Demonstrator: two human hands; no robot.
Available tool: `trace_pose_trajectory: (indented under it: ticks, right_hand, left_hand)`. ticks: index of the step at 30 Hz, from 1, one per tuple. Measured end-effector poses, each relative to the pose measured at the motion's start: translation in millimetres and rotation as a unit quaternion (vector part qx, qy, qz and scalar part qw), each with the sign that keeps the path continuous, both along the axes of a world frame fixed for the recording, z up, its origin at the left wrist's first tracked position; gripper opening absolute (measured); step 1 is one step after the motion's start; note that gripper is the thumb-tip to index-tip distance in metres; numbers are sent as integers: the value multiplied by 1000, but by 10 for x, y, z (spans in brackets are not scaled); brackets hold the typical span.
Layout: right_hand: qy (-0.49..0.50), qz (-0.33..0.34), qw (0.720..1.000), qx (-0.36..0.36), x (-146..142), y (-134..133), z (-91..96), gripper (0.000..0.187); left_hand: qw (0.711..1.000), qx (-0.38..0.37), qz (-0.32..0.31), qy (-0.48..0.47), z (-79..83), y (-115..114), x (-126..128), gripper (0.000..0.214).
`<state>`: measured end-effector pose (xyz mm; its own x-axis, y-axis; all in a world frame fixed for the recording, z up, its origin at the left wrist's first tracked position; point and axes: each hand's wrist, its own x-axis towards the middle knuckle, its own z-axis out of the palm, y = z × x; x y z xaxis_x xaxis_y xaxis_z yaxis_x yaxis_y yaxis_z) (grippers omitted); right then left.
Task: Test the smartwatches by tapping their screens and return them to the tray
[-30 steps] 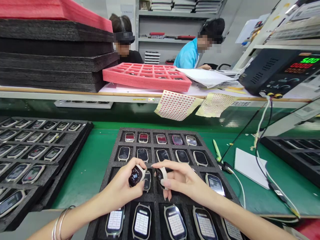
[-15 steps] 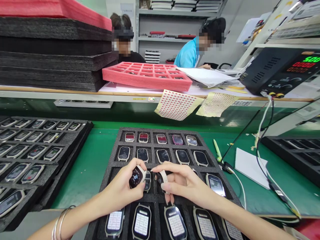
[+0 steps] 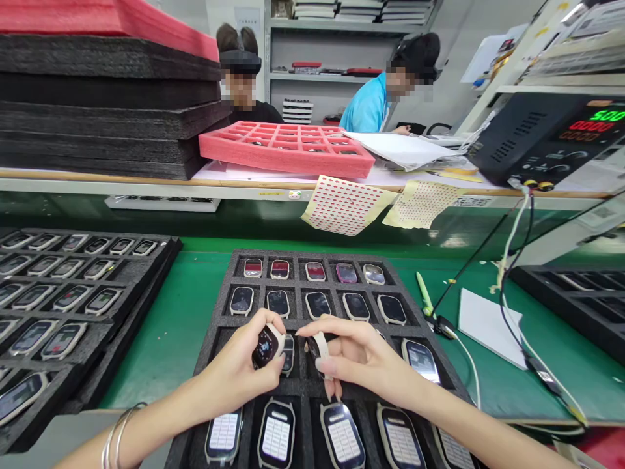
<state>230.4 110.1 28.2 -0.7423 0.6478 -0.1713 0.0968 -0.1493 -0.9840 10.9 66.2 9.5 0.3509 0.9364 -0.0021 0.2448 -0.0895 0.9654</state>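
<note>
My left hand (image 3: 251,365) is closed around a smartwatch case (image 3: 266,346) with a pale frame, its lit dark screen tilted to the left. My right hand (image 3: 359,355) pinches a second watch case (image 3: 318,352), turned nearly edge-on, between thumb and fingers. Both are held above the middle of a black foam tray (image 3: 305,391). Another watch (image 3: 288,355) lies in its slot, partly behind my left thumb. In the front row, watches (image 3: 277,433) show white grids on their screens; in the rear rows, watches (image 3: 317,305) have dark or reddish screens.
More foam trays of watches (image 3: 63,296) stand at left, another tray (image 3: 576,286) at right. A green pen (image 3: 424,293), white paper (image 3: 491,329) and cables lie right. The shelf holds stacked black foam (image 3: 107,111), a red foam tray (image 3: 288,159) and a power supply (image 3: 547,140). Two people sit beyond.
The watch case in my right hand has turned very slightly. My left hand keeps its hold with hardly any movement.
</note>
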Motion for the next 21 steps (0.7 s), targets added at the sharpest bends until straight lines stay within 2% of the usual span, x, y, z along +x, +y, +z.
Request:
trace_pose_trajectory:
  ticks: [9,15,21]
  right_hand:
    - [13,-8,1000,14,-9,6,7,33]
    - [11,-19,999,27,-22,-15,24,35]
    - [6,-31,999,23,-24,-17,52,36]
  left_hand:
    - [1000,14,20,-12,1,-13,-9,25]
    - [999,-4,29,-25,8,-14,-10,29]
    - [999,17,34,-5,38,-24,-14,23]
